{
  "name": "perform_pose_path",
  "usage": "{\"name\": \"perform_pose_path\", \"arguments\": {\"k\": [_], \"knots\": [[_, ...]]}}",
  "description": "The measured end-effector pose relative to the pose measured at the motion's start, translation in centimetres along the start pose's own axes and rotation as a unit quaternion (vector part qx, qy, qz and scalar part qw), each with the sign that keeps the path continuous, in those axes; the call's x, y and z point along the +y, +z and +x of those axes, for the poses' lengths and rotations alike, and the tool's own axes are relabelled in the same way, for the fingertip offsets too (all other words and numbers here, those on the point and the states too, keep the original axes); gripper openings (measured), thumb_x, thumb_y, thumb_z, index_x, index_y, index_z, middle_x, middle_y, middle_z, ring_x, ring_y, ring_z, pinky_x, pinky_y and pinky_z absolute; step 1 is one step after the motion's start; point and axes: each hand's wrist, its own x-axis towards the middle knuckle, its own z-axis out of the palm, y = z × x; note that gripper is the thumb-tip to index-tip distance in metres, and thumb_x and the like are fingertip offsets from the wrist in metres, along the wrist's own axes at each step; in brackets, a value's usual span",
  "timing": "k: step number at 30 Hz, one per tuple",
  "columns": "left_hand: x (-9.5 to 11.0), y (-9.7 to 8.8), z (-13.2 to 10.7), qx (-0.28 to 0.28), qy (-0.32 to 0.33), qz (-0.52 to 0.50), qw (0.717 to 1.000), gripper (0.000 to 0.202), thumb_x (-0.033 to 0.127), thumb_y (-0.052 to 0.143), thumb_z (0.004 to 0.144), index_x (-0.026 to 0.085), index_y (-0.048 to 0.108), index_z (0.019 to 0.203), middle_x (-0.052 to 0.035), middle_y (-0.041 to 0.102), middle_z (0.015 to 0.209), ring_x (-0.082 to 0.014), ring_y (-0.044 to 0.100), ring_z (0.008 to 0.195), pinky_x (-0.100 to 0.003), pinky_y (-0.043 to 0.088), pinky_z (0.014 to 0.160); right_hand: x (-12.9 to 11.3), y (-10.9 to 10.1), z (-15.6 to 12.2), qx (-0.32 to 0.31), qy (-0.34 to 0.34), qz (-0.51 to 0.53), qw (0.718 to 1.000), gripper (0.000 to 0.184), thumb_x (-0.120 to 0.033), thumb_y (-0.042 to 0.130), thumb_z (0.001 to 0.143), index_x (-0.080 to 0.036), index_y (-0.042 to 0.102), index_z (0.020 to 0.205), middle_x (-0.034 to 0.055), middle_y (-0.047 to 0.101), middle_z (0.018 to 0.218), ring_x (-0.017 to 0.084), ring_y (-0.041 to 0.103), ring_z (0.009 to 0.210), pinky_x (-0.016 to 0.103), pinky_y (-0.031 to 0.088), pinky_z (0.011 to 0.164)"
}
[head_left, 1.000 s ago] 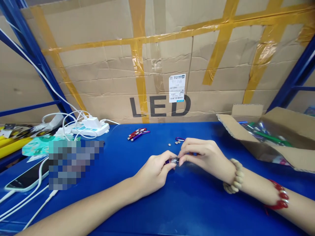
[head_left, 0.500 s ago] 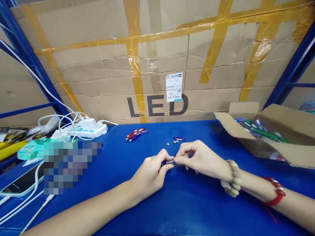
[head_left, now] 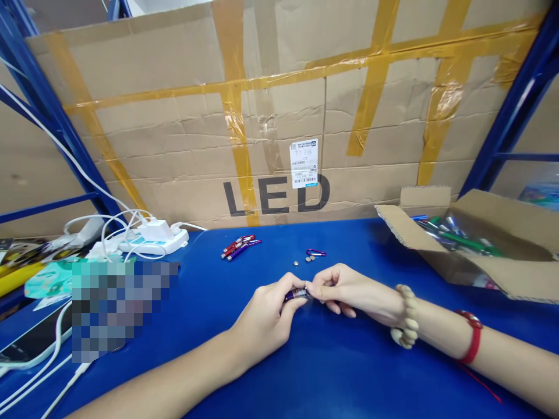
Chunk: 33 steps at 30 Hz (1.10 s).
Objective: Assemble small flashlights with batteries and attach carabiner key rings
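Here, the tube [head_left: 297, 294] is held over the worktop [head_left: 340, 372], between left hand [head_left: 264, 314] and right hand [head_left: 358, 294]. Its long axis is laid crosswise, left to right, slightly slanted; whether the right end is raised or merely farther off cannot be told. The silver end is pointed at the right hand, the purple end tucked into the left. Barrel gripped by the left fingers; silver tip pinched by the right thumb and forefinger, and hidden there. Beyond the hands, three discs [head_left: 296, 263] and a clip [head_left: 315, 253] are seen, with a pile [head_left: 236, 251] of red and purple pieces farther left.
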Motion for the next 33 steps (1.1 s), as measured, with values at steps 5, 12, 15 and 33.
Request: {"name": "perform_pose_path", "arguments": {"k": [5,12,15,33], "knots": [[-0.1,0.1,0.2,0.003,-0.008,-0.002,1.0,0.012,0.013,0.045,0.086,0.02,0.054,0.09,-0.0009,0.067,0.083,-0.0131,0.063,0.076,-0.021,0.047,0.069,0.0,-0.1,0.1,0.0,0.0,0.009,1.0,0.045,-0.055,0.067,0.059,-0.013,0.051,0.06,-0.0063,0.043,0.043,0.001,0.032,0.036,0.013,0.022,0.033],[0.2,-0.1,0.2,0.004,-0.004,-0.004,1.0,0.017,0.012,0.045,0.085,0.019,0.057,0.095,-0.0015,0.066,0.085,-0.0126,0.062,0.076,-0.02,0.047,0.072,0.4,0.0,0.3,-0.015,-0.011,-0.007,1.0,0.046,-0.058,0.063,0.063,-0.013,0.051,0.063,-0.0063,0.045,0.043,0.001,0.032,0.035,0.012,0.023,0.032],[0.3,-0.1,0.3,0.0,0.005,-0.011,1.0,0.02,0.012,0.042,0.087,0.02,0.059,0.096,-0.0014,0.066,0.084,-0.0126,0.061,0.075,-0.021,0.046,0.073,0.5,0.1,0.5,-0.005,-0.024,-0.023,0.999,0.046,-0.059,0.06,0.066,-0.014,0.051,0.06,-0.0059,0.044,0.043,0.002,0.033,0.035,0.013,0.025,0.032],[0.5,-0.1,0.8,0.007,-0.043,-0.024,0.999,0.021,0.021,0.036,0.089,0.017,0.05,0.075,0.0032,0.05,0.061,-0.0102,0.047,0.056,-0.02,0.036,0.058,0.9,-1.2,0.5,0.162,-0.366,-0.245,0.883,0.021,-0.038,0.061,0.077,-0.021,0.072,0.082,0.0034,0.062,0.081,0.011,0.055,0.068,0.022,0.042,0.059]]}}
